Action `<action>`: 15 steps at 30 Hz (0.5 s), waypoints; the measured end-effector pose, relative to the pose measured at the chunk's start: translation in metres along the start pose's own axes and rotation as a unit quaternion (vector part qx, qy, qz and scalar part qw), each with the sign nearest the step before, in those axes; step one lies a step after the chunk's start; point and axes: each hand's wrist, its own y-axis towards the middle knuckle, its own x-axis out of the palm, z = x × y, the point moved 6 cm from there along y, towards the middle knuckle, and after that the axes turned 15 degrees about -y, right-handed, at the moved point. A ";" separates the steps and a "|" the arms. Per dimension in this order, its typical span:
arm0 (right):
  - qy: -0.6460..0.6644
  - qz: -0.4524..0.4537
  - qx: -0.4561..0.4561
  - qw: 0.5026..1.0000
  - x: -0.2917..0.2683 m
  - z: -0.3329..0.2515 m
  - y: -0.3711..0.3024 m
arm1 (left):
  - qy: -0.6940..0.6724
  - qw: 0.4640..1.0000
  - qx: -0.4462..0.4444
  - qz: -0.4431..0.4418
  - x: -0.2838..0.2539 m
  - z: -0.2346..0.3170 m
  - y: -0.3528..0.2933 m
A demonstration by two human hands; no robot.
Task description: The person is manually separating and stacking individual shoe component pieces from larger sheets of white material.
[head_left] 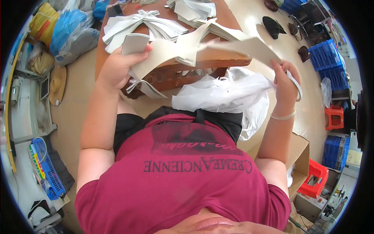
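Maroon short-sleeved T-shirt fabric (194,183) covers our chest across the lower middle of the frame, above which our black shorts (126,130) show. Left of centre, in the upper half, our left hand (117,69) is closed round a small stack of pale grey-white, flat, flexible pieces (135,43), its thumb pressed across them. Right of centre, our right hand (286,80) has its fingers curled, gripping the near end of a long pale off-white strip (253,48); this spans the upper middle between our hands, blurred midway. Beneath it, a crumpled sheer white plastic bag (218,93) lies at the centre.

At the upper middle we see a brown wooden table (229,15) bearing a fanned pile of similar pale pieces (130,26) and another pale pile (193,9) to its right. Blue-and-white plastic sacks (74,39) sit upper left, blue plastic crates (327,56) upper right, and a brown cardboard box (299,152) lower right.
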 end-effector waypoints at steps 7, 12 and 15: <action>0.104 0.091 0.050 0.989 0.059 0.020 0.064 | 0.059 0.995 0.075 0.021 0.034 -0.014 0.063; 0.161 0.012 0.136 0.978 0.106 0.058 0.077 | 0.114 0.992 0.022 0.052 0.033 -0.049 0.091; 0.187 -0.003 0.154 0.970 0.112 0.079 0.082 | 0.115 0.991 -0.007 0.066 0.036 -0.054 0.092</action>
